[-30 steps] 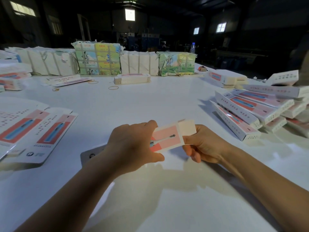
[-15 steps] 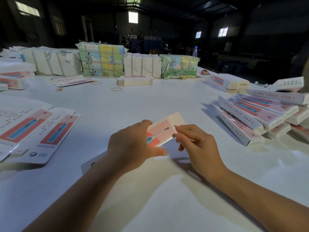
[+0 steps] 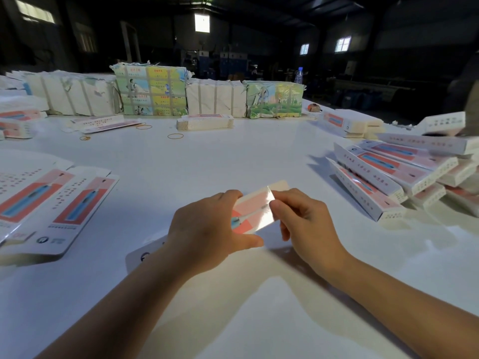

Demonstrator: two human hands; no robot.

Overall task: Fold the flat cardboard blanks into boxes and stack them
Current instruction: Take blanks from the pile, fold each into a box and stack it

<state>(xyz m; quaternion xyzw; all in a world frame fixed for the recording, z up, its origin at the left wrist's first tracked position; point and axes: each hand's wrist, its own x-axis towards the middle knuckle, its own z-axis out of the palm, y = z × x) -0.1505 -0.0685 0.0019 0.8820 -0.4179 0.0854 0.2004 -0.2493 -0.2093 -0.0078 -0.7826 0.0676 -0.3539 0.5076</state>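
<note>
Gripping the cardboard blank (image 3: 255, 212) mid-length, the left hand (image 3: 207, 229) steadies it; the right hand (image 3: 305, 224) pinches its end flap: light, creasable card.

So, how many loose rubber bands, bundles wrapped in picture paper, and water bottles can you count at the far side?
rubber bands: 3
picture-wrapped bundles: 2
water bottle: 1
Total: 6
</note>
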